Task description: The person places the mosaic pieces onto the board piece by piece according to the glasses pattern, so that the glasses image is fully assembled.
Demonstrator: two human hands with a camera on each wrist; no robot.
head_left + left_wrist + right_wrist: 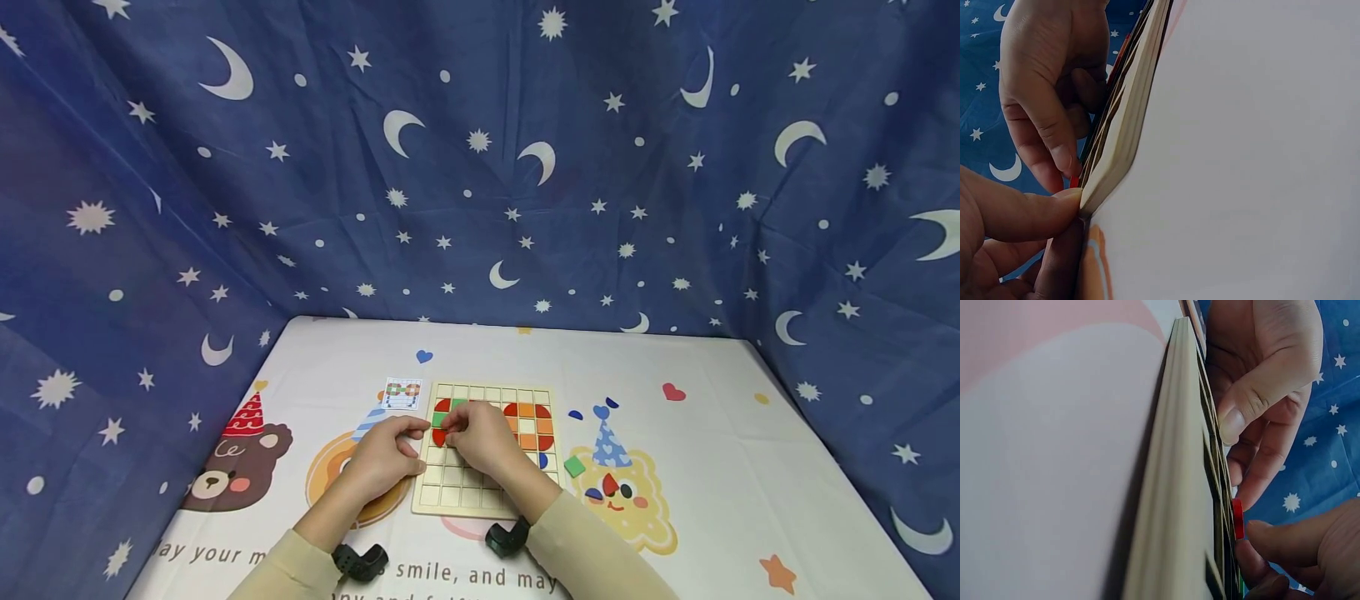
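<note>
A pale wooden grid board (457, 497) lies on the table, with colored tiles set in its upper cells. My left hand (381, 457) touches the board's left edge with thumb and fingertips; its thumb (1054, 209) is by the near corner in the left wrist view. Over the board's left part, my right hand (483, 437) pinches at a red quarter-circle tile (1238, 519), thumb and index finger close together. Near it lies a green tile (439, 421). The right hand covers the board's middle. At the right, red quarter-circles and orange tiles (542, 426) ring a bare cell.
A small pattern card (401, 394) lies by the board's upper left corner. Right of the board are a green square (574, 467), a red tile (610, 483) and several blue tiles (593, 494). A starry blue curtain (480, 208) stands behind the printed tablecloth.
</note>
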